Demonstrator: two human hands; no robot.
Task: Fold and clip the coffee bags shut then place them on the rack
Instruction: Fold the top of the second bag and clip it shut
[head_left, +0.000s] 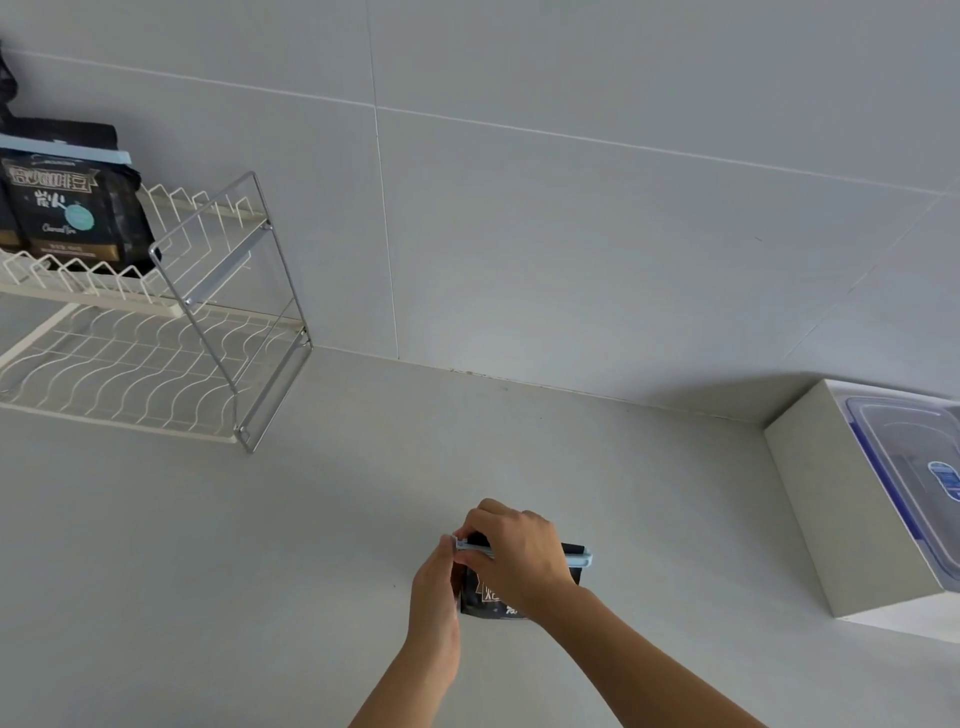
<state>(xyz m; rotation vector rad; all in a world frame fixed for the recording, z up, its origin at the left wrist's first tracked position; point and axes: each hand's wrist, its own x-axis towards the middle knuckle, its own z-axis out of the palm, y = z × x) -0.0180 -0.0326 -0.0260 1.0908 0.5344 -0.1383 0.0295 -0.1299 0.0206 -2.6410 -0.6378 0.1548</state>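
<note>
A small black coffee bag (485, 603) stands upright on the grey counter, low in the middle. A light blue clip (576, 559) lies across its folded top. My right hand (514, 551) covers the top of the bag and presses on the clip. My left hand (439, 587) pinches the clip's left end beside the bag. At the far left a white wire rack (156, 358) holds a black coffee bag (72, 208) on its upper shelf, closed with a blue clip (67, 150).
The rack's lower shelf (130, 364) holds nothing. A white box (826, 499) with a clear plastic lidded container (914, 467) on it stands at the right, against the tiled wall. Bare counter lies between rack and hands.
</note>
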